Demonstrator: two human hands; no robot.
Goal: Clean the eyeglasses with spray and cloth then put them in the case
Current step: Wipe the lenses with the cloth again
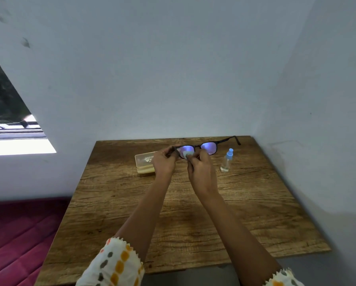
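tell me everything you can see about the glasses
The eyeglasses have a thin dark frame and two lenses that glare bluish-violet. They are held up above the wooden table, unfolded, with one temple arm reaching out to the right. The left hand pinches the frame's left end, and the right hand presses a small pale blue cloth against the left lens. The far temple is hidden.

Small illegible print on the case (pixel 145 162) lid.
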